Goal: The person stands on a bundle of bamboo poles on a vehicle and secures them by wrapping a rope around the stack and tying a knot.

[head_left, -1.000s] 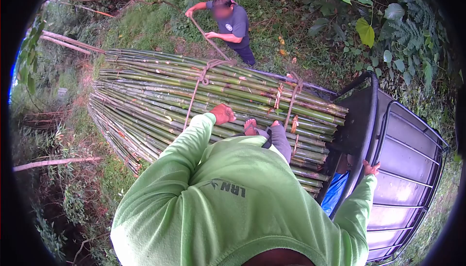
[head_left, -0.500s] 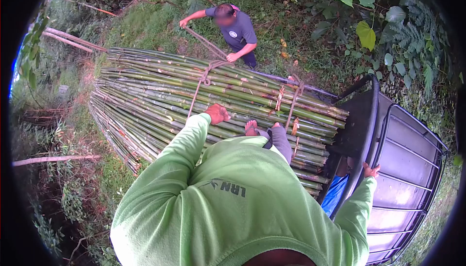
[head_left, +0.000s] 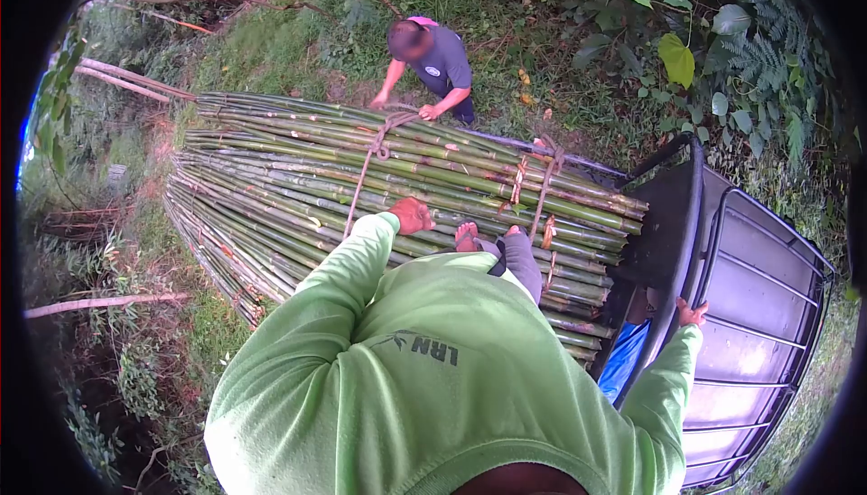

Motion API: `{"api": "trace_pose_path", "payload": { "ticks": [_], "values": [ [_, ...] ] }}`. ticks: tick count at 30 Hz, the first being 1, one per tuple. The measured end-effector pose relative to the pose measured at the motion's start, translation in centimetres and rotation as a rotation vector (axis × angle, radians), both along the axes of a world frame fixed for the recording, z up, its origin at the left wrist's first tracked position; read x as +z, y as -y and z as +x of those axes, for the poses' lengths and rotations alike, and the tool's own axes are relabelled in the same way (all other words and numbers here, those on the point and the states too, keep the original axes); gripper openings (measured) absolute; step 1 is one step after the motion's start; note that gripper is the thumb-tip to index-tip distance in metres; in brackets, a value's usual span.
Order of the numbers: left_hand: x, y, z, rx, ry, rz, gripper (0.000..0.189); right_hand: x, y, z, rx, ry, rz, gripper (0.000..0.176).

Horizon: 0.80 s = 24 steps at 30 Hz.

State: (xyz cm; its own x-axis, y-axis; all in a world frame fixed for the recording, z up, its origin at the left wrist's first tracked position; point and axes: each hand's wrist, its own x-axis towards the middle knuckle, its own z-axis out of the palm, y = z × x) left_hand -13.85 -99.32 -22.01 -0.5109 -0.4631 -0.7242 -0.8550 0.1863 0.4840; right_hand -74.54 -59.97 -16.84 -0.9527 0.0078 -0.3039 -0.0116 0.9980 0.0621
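My left hand [head_left: 413, 215] is curled into a fist just above the bamboo poles [head_left: 452, 170], with nothing seen in it. To its left, a rope [head_left: 365, 174] runs across the poles and passes under my sleeve. My right hand [head_left: 693, 312] grips the black rail [head_left: 679, 292] at the back of the vehicle's cab. The long green poles lie side by side beneath my feet [head_left: 467, 237]. A second rope [head_left: 545, 192] crosses them nearer the cab. Around the knotted first rope, at the far edge, are a co-worker's hands [head_left: 429, 112].
The co-worker [head_left: 435, 61] bends beside the load in a dark shirt. A roof rack [head_left: 754, 325] sits on the cab at right. Blue sheeting [head_left: 623, 359] shows behind the cab. Leafy branches [head_left: 677, 7] overhang at upper right; undergrowth [head_left: 117, 350] lies at left.
The co-worker has leaned down; their raised hand has dropped with the rope to the edge of the poles. My left hand has shifted slightly right; my right hand stays on the rail.
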Motion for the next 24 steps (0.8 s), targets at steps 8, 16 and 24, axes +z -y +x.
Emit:
{"api": "trace_pose_path", "payload": {
  "ticks": [8,16,24],
  "values": [
    [-1.4,-0.6,-0.1,0.002,-0.041,0.043,0.030,0.1,0.0,0.1,-0.009,-0.001,-0.007,0.104],
    [-0.1,-0.8,-0.7,-0.044,0.005,0.036,0.028,0.9,0.5,0.7,-0.011,0.012,0.007,0.104],
    [0.8,-1.1,-1.3,-0.054,0.039,0.063,0.034,1.6,0.9,1.2,-0.008,0.024,-0.009,0.103]
  ]
}}
